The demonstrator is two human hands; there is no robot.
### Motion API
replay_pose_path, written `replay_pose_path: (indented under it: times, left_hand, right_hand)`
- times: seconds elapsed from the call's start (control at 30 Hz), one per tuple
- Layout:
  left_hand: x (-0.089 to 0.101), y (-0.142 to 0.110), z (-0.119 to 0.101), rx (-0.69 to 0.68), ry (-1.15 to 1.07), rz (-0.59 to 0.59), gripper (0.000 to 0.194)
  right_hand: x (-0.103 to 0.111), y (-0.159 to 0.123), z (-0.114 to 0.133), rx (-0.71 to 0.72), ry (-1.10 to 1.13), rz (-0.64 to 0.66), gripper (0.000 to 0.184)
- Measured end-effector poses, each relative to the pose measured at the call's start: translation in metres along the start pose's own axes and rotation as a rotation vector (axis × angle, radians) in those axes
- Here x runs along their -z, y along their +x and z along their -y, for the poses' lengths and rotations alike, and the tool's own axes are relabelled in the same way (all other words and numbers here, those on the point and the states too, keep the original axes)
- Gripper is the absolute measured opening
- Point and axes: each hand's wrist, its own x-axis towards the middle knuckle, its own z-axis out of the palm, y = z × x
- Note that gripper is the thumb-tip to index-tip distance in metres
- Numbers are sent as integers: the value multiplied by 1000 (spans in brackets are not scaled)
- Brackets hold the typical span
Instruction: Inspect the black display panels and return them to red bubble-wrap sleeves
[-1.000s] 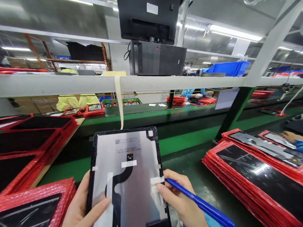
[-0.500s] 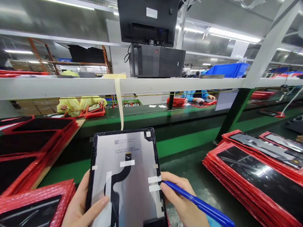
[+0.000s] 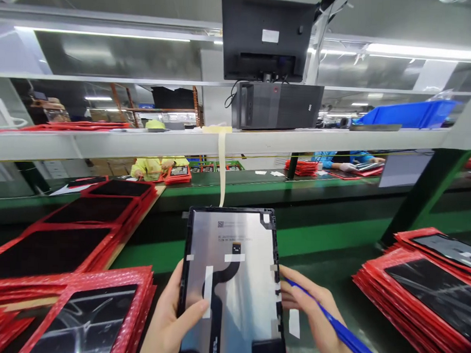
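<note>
A tablet screen panel point(image 3: 247, 295), silver back facing up, is gripped at its left edge by my left hand point(image 3: 172, 316), the thumb lying over a white tape strip point(image 3: 208, 283). A black flex cable point(image 3: 216, 309) curves down the panel's back. At the panel's right edge is my right hand point(image 3: 318, 308), closed, with a blue pen point(image 3: 342, 329) held between thumb and fingers. Just below those fingers shows a white tape piece point(image 3: 294, 324); whether it hangs from them or lies on the bench I cannot tell.
Red bubble-wrap sleeves with screens are stacked at left point(image 3: 95, 316) and right point(image 3: 412, 301). A white shelf beam point(image 3: 163, 143) crosses ahead, carrying a computer tower point(image 3: 278, 106), a monitor point(image 3: 267, 38) and a blue bin point(image 3: 411, 114). Co-workers in yellow and blue sleeves sit beyond.
The view has swung left, so everything sits further right. Two white tape strips at the panel's right edge no longer show there. My right hand has shifted slightly off that edge, pen still held.
</note>
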Motion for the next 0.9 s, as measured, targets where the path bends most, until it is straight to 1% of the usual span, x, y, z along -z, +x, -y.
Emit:
replay_pose_path:
  times: [0.03,0.07,0.17,0.23,0.27,0.33,0.4,0.47,0.5,0.53,0.57,0.63,0.67,0.7,0.73,0.8,0.83,0.9]
  left_hand:
    - [1,1,1,-20,13,-4,83]
    - [2,1,2,-42,30,-11,83]
    - [2,1,3,-81,76,-51,86]
    - [1,-2,3,-98,95,-90,86]
    - [1,-3,3,-115,115,-104,81]
    - [1,-5,3,-195,192,-122,62]
    - [4,-6,7,-334,324,-143,41]
    - [7,-3,13,-505,489,-161,26]
    - [8,0,15,-599,561,-128,24]
    - [9,3,17,-703,622,-59,26]
    - [10,6,17,-815,674,37,33]
    - [10,13,16,-1052,796,295,49]
    - [10,15,15,-1148,869,391,52]
    - [10,17,13,-1214,944,447,51]
    - [10,18,12,-1248,1005,475,49]
    - [11,18,10,-1248,1055,483,45]
    - [11,18,9,-1238,1052,480,45]
    - [12,20,6,-1257,1070,521,46]
  right_hand:
    - [4,2,-2,-18,23,-5,48]
    - [7,4,-5,-17,24,-29,49]
    - [12,6,-8,78,-39,-177,33]
    - [12,7,-7,157,-63,-245,33]
    - [11,7,-6,177,-66,-246,33]
    - [8,8,-3,166,-57,-206,30]
    - [3,10,0,90,-1,-133,32]
    - [-1,11,1,-8,102,-41,40]
    - [-4,11,0,-46,160,-1,42]
    - [-6,11,-1,-75,220,31,42]
    - [-8,11,-3,-90,286,45,40]
    - [-11,10,-8,-100,432,50,36]
    - [-13,9,-11,-104,497,52,37]
    - [-14,8,-13,-108,547,58,40]
    - [-15,7,-16,-106,575,61,43]
    - [-17,6,-20,-85,562,55,51]
    - [-17,5,-21,-70,539,41,53]
    - [-17,3,-21,-54,499,29,52]
